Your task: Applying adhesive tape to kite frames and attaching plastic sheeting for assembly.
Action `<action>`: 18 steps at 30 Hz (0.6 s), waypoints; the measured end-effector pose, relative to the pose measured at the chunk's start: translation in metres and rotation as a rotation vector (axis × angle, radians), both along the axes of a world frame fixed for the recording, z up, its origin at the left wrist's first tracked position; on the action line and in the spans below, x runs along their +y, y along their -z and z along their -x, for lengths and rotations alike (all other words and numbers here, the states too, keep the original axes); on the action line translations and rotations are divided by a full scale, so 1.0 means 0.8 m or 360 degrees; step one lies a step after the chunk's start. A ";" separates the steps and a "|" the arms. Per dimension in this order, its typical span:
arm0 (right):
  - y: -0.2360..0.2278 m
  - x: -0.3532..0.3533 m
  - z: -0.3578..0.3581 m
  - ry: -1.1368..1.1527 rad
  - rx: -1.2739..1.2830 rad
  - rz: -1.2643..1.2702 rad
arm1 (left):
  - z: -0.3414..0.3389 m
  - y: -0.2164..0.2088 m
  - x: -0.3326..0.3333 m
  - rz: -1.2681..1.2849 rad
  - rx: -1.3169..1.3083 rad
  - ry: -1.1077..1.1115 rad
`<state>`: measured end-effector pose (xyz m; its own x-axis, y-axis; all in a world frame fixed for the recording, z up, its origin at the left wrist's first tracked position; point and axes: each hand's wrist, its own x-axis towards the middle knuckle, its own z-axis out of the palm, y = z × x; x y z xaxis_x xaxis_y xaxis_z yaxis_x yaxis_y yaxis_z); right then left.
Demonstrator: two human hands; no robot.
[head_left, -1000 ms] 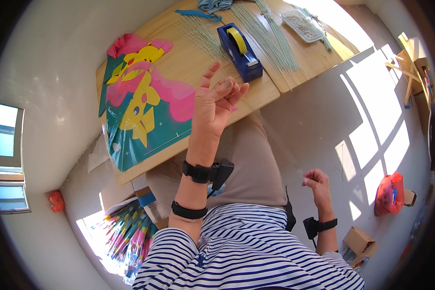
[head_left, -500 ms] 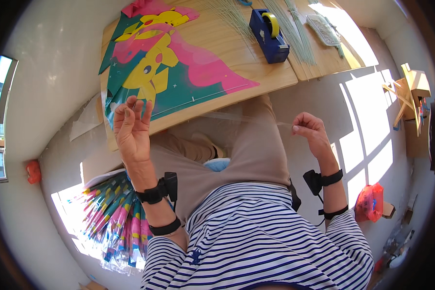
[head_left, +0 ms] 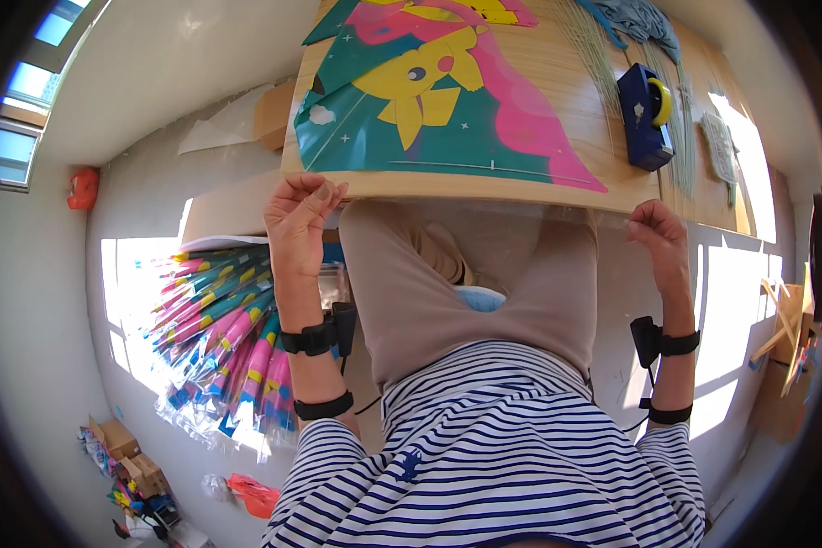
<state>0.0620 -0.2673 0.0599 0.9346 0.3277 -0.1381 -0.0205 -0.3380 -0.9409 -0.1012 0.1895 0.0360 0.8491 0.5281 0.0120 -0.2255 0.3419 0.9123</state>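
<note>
A clear strip, which looks like adhesive tape (head_left: 502, 201), stretches faintly between my hands along the table's front edge. My left hand (head_left: 300, 219) pinches its left end beside the table's near left corner. At the other end my right hand (head_left: 662, 239) is closed, thumb against fingers, just off the front edge. Beyond them lies a printed kite-like sheet (head_left: 356, 137) in teal and pink with a yellow cartoon character. A thin pale rod (head_left: 447, 165) with a small crosspiece rests along the sheet's near edge.
On the table's right stand a blue tape dispenser (head_left: 644, 123), bundles of thin rods (head_left: 594, 55) and a clear plastic tray (head_left: 720, 146). A grey-blue cloth (head_left: 639, 23) lies at the back. Wrapped colourful packets (head_left: 219, 338) fan out low on my left. Red bags (head_left: 83, 187) are by the wall.
My view has turned, so the table sits further right. My hands have drawn level, and the strip now runs along the table's front edge. Both hands stay pinched.
</note>
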 end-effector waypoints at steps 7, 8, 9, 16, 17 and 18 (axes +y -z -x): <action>0.009 0.015 -0.030 -0.0087 0.0017 0.0013 | -0.018 0.020 0.007 0.0040 0.0092 -0.0060; 0.015 0.015 -0.038 -0.0106 0.0016 0.0032 | -0.022 0.023 0.008 0.0028 0.0111 -0.0077; 0.020 0.014 -0.047 -0.0122 0.0011 0.0054 | -0.028 0.025 0.008 0.0018 0.0126 -0.0092; 0.059 0.025 -0.112 -0.0171 0.0130 0.0181 | -0.070 0.075 0.032 -0.0196 0.0412 -0.0157; 0.075 0.024 -0.122 -0.0143 0.0138 0.0297 | -0.078 0.079 0.030 -0.0228 0.0461 -0.0171; 0.081 0.029 -0.127 -0.0126 0.0150 0.0405 | -0.084 0.083 0.029 -0.0268 0.0514 -0.0195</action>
